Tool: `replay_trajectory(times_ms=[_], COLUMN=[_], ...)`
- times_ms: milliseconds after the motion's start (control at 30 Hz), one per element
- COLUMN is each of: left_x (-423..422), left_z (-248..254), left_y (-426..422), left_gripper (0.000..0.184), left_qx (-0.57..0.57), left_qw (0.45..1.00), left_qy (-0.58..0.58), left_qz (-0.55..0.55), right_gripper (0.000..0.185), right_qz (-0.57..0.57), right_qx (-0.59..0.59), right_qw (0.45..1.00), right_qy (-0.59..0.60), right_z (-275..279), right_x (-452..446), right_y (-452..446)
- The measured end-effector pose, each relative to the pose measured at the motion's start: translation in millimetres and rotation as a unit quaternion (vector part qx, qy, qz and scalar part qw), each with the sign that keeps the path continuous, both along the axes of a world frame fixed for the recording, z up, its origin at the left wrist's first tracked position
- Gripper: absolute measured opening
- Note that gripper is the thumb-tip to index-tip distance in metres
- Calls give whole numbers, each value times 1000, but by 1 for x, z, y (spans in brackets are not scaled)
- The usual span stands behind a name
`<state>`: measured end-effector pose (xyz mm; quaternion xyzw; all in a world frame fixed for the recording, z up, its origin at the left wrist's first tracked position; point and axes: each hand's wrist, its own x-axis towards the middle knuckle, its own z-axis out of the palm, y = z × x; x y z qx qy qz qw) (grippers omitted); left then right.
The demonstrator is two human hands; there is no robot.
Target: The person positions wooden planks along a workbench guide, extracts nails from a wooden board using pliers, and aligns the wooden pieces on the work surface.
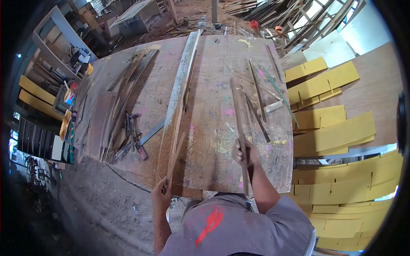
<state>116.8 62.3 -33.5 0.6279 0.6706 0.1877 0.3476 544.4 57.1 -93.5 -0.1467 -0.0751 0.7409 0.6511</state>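
At the table's near edge, my left hand (160, 190) is closed around the lower end of a thin wooden strip (176, 154). This strip slants up beside a long, pale, speckled board (181, 79) on the tabletop. Further right, my right hand (246, 153) has its fingers wrapped round a longer, darker wooden strip (237, 109), which points away from me above the table (209, 128). Several narrow strips, among them a dark strip (257, 91), lie just beyond my right hand. A small whitish block (273, 106) rests among them.
Stacked dark wooden strips (115, 102) cover the table's left side. By them are a try square (151, 134) and a hammer (137, 136). Sawdust (160, 166) coats the near left corner. Yellow panels (333, 132) are piled to the right; scrap timber (294, 25) lies beyond.
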Motion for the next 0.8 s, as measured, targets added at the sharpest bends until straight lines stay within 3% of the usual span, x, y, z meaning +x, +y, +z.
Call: replay_trajectory(times_ms=[100,233,300,367,400,633,733,800], left_x=[1,-10,-20,-34,-40,-83,-121,-148], left_z=[-3,-6,-14,-20,-20,16,4,-3], left_y=[2,0,-3,-8,-10,-17,-25,-31], left_gripper=[42,41,41,42,42,41,41,40], left_qx=[0,65,83,64,64,-29,-28,-21], left_qw=[1000,997,995,998,997,998,999,999], left_qy=[10,43,44,25,32,49,39,31], left_qz=[9,-8,-12,3,-4,-20,-25,-23], right_gripper=[48,41,47,53,59,64,63,63], right_qz=[-14,-27,-16,-48,-110,-89,-95,-101], right_qx=[-204,-199,-201,-169,-156,-176,-148,-159], right_qw=[944,896,796,655,637,536,541,572], right_qy=[-258,-397,-571,-735,-747,-821,-823,-799], right_z=[38,-36,-52,-60,-65,-60,-75,-81], right_x=[-11,-42,-67,-103,-125,-248,-284,-297], right_y=[20,35,31,24,23,35,44,41])
